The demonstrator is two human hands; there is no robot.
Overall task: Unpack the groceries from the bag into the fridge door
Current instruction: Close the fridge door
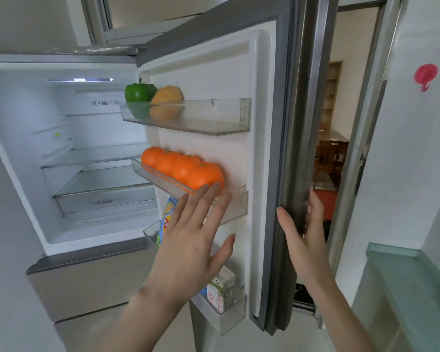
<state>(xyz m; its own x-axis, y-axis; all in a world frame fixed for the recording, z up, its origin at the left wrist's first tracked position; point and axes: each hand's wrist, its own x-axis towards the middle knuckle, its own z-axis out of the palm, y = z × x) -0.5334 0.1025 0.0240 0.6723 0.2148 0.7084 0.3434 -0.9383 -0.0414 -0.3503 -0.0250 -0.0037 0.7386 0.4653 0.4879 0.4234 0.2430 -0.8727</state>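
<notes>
Groceries already sit in our fridge door (262, 118): a green pepper (137, 92) and a tan fruit (167, 94) on the top shelf (214, 115), four oranges (182, 167) in a row on the middle shelf (235, 207), a chip bag (164, 219) and a carton (217, 292) lower down. Our left hand (191, 240) is spread flat and empty, fingertips (215, 186) at the nearest orange. Our right hand (302, 237) wraps the door's outer edge, thumb on the seal. We see no bag.

pepper (137, 92) on top door shelf (188, 118), oranges (183, 168) below, carton (220, 288) lowest.
</notes>
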